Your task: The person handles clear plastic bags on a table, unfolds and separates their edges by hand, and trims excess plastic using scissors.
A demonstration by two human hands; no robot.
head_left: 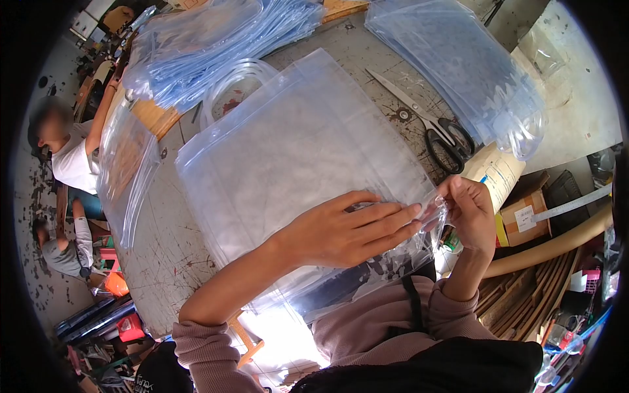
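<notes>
A clear plastic bag [282,144] lies flat in front of me, with its near edge at my body and a clear handle loop [252,65] at its far side. My left hand [357,229] rests palm down across the bag's near part, fingers stretched and slightly apart. At the bag's right corner, my right hand [468,206] pinches the crumpled clear plastic between thumb and fingers. A pair of scissors with black handles [426,121] lies on the worktable [170,262], beyond the bag's right edge.
Clear plastic bags are stacked at the back left [223,52] and back right [458,72]. Another plastic piece [128,170] hangs over the left edge. Two people sit at the left, one in a white shirt [75,160]. Cardboard boxes [524,216] stand at the right.
</notes>
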